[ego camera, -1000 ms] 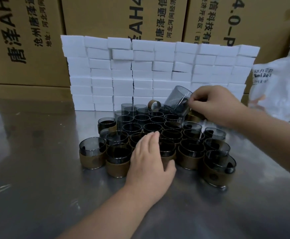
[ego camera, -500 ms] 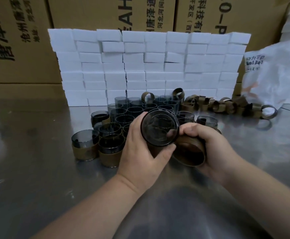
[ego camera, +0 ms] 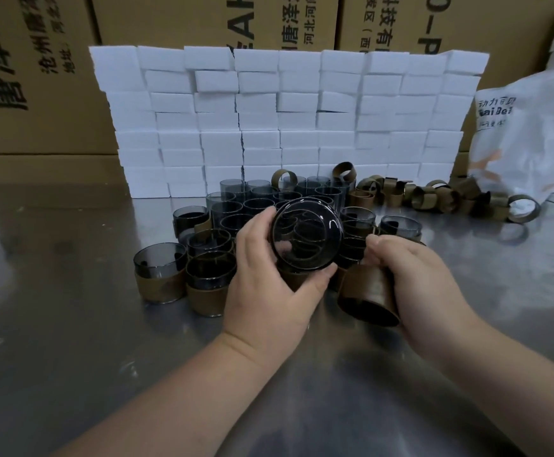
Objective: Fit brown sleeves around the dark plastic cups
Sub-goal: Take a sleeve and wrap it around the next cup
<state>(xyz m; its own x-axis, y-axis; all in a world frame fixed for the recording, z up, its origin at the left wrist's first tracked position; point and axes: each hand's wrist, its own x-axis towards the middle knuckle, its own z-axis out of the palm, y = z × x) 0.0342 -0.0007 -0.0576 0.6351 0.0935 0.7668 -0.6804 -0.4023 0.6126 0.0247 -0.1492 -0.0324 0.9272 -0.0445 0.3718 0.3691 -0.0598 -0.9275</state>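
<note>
Cups (ego camera: 255, 206), loose sleeves (ego camera: 433, 196) crowd table (ego camera: 71, 324) before blocks (ego camera: 285, 120).

1. Stacked white foam blocks (ego camera: 288, 120) stand on the metal table (ego camera: 54, 324), before cardboard boxes (ego camera: 203, 21).
2. Clustered dark plastic cups (ego camera: 259, 206) sit before the blocks.
3. Loose brown sleeve bands (ego camera: 417, 194) lie right of the cups, left of a white plastic bag (ego camera: 532, 143).
</note>
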